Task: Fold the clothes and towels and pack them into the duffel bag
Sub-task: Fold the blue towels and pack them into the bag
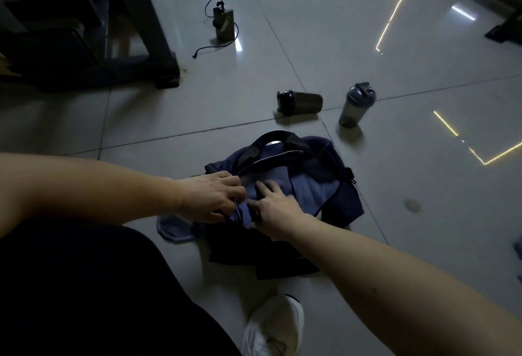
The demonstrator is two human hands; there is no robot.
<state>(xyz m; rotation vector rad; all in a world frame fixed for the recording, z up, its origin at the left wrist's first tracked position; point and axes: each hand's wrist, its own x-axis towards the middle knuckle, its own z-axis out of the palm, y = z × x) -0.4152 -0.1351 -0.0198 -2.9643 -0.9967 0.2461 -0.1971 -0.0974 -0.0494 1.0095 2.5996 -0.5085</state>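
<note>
A navy duffel bag (336, 186) with black handles lies open on the tiled floor. Blue-purple cloth (308, 186) fills its opening. My left hand (211, 196) pinches a fold of this cloth at the bag's left edge. With spread fingers, my right hand (275, 208) presses flat on the cloth just beside it. A blue towel corner (172, 227) sticks out on the floor at the bag's left. A dark garment (254, 257) lies under the bag's near side.
A shaker bottle (357, 104) stands behind the bag, and a dark bottle (300, 101) lies on its side. A small device with a cable (223, 24) sits further back. Black machine frame (135, 25) at left. My white shoe (274, 324) is near.
</note>
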